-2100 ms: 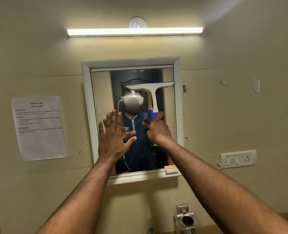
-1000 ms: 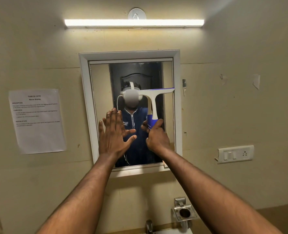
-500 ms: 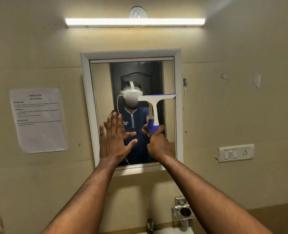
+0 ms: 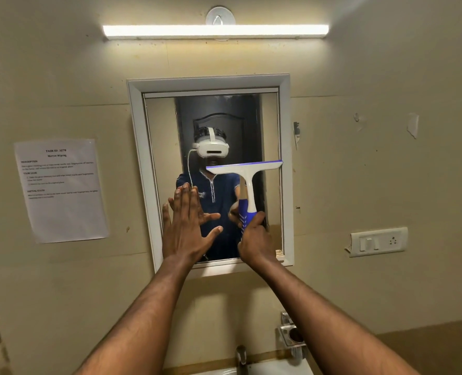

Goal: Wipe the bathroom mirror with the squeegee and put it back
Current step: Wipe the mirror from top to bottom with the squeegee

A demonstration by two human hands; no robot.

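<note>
The mirror (image 4: pixel 165 147) hangs on the far wall in a white frame (image 4: pixel 211 83), beneath a lit tube light (image 4: pixel 215 31).

Right hand (image 4: pixel 255 240): clenched around the blue grip of the squeegee (image 4: pixel 247 182), thumb up along the handle. The squeegee stands upright, handle down and blade on top. The blade lies level across the right half of the mirror, at about mid-height, and its right end reaches the right inner edge of the frame. The blade appears to rest against the glass; actual contact cannot be confirmed from this angle.

Left hand (image 4: pixel 185 228): open and flat, fingers together and pointing up, thumb spread to the right. The palm faces the lower left part of the mirror and meets its own reflection there. It holds nothing.

The two hands are near each other but apart, the left hand to the left of the squeegee handle.

Surroundings: a printed sheet (image 4: pixel 60 190) is fixed to the wall left of the mirror. A switch plate (image 4: pixel 377 241) is mounted on the wall to the right, with its lower left corner lifted from the wall. Below the mirror, at the near edge, a tap (image 4: pixel 241 354) and a metal holder (image 4: pixel 292 335) are in view.
</note>
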